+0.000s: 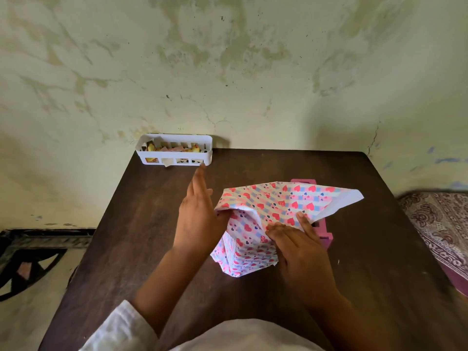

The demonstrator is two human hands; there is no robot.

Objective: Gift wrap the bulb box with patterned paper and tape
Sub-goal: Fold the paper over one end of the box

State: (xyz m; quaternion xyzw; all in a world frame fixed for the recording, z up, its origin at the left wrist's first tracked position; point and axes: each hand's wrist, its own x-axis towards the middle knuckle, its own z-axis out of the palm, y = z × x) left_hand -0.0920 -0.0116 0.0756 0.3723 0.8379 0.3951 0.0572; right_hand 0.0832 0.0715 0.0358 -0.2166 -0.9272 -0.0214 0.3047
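Note:
The bulb box stands upright mid-table, fully covered by heart-patterned paper [249, 252]. Loose paper at its top flares out to the right, showing its white underside [347, 198]. My left hand [200, 219] lies flat, fingers straight, against the paper's upper left side, pushing it inward. My right hand [298, 247] rests on the box's upper right edge, with straight fingers pressing the paper flap down. The box itself is hidden under the wrap.
A pink object [323, 231] sits just behind and right of the box, mostly hidden by paper. A white slotted basket [174, 152] with small items stands at the dark wooden table's [141, 224] far left edge by the wall. A patterned cloth [440, 224] lies to the right.

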